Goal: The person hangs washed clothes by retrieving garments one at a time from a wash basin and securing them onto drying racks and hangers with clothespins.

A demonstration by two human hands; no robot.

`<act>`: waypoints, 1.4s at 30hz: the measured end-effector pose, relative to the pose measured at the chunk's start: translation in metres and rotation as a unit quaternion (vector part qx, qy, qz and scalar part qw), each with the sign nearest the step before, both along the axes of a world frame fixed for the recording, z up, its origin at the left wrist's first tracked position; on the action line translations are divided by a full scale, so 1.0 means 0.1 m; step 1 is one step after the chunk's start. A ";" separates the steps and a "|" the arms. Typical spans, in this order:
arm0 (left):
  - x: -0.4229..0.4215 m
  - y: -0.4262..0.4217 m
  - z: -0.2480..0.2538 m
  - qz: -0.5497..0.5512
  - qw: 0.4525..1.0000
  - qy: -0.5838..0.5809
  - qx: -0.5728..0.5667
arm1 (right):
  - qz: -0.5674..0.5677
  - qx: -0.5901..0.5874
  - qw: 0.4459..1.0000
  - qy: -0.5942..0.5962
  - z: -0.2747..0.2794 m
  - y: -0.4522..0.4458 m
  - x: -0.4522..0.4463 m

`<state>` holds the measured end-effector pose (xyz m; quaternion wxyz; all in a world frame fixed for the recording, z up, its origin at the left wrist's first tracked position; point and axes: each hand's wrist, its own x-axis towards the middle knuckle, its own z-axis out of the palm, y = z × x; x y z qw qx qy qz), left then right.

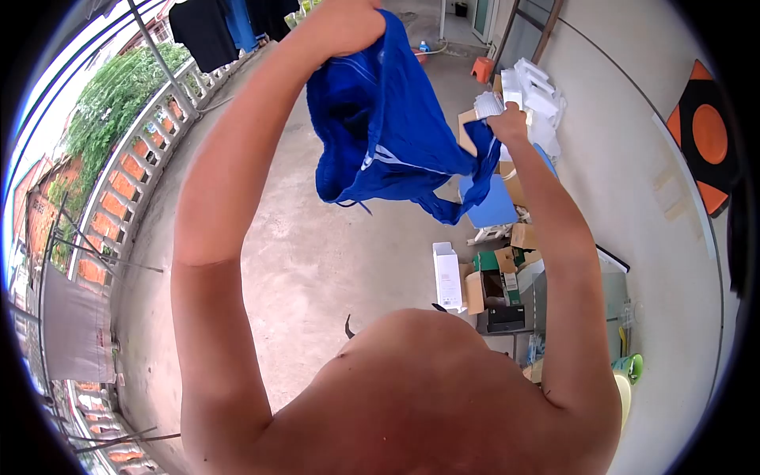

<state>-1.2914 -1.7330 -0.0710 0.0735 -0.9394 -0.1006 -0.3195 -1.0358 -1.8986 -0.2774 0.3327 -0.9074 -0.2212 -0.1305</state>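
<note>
A blue garment [404, 119] with white trim and a drawstring hangs in the air between my two raised hands. At the top of the view my left hand [348, 28] is closed on its upper edge. Farther right, my right hand [507, 123] grips a narrow, bunched part of the same cloth. The garment's opening faces left and shows a dark inside. Its lower edge sags between the hands, clear of the concrete floor [301, 301].
A balustrade [127, 186] runs along the left, with dark clothes [203, 36] hanging at its far end. Cardboard boxes [495, 289], a blue stool [492, 204] and white foam pieces [538, 87] stand by the right wall [617, 119]. An orange stool [482, 69] is farther back.
</note>
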 end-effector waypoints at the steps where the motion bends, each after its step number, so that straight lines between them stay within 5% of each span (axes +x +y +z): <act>1: 0.02 -0.03 0.02 0.078 0.995 0.040 -0.057 | 0.074 -0.004 0.997 -0.015 0.03 0.16 -0.19; 3: 0.14 0.10 -0.10 0.092 0.993 0.056 -0.040 | 0.235 0.230 0.892 0.310 0.27 0.43 -0.78; 5: 0.20 0.15 -0.23 0.117 0.988 0.033 -0.100 | 0.320 0.258 0.850 0.330 0.58 0.56 -1.49; 12: 0.05 0.73 -0.54 0.146 0.980 0.099 -0.092 | 0.257 0.008 0.966 -0.003 0.03 1.29 -1.72; 16: -0.28 1.26 -0.81 0.164 0.941 0.289 -0.055 | 0.229 0.071 0.946 0.218 0.24 1.38 -1.15; 18: -0.44 1.52 -1.10 0.144 0.931 0.331 -0.051 | 0.241 0.136 0.936 0.219 0.47 1.49 -1.02; 21: -0.66 1.86 -1.53 0.058 0.964 0.249 -0.070 | 0.249 0.084 0.954 0.142 0.76 1.72 -0.91; 23: -0.72 2.10 -1.69 0.101 0.965 0.211 -0.115 | 0.205 -0.077 0.964 -0.152 0.79 1.85 -0.82; 24: -0.74 2.22 -1.72 0.108 0.975 0.175 -0.079 | 0.206 -0.081 0.963 -0.153 0.77 1.88 -0.77; 28: -0.68 2.32 -1.32 0.192 0.944 0.116 -0.241 | 0.197 -0.161 0.920 -0.299 0.57 2.05 -0.62; 33: -0.15 2.59 -1.12 0.227 0.951 0.104 -0.185 | 0.229 -0.303 0.904 -0.195 0.25 2.13 -0.51; 34: 0.00 2.73 -1.18 0.233 0.958 0.152 -0.067 | 0.234 -0.301 0.904 -0.194 0.21 2.20 -0.38; 36: 0.22 2.96 -1.20 0.226 0.950 0.204 0.071 | 0.319 -0.268 0.905 0.086 0.19 2.34 -0.01; 37: 0.27 2.87 -1.17 0.228 0.948 0.208 0.072 | 0.322 -0.267 0.904 0.089 0.18 2.35 0.07; 39: 0.40 2.74 -1.03 0.245 0.931 0.159 -0.220 | 0.443 -0.261 0.848 0.127 0.25 2.33 0.27; 42: 0.66 3.00 -1.02 0.262 0.920 0.195 -0.219 | 0.425 -0.262 0.845 0.194 0.59 2.23 0.38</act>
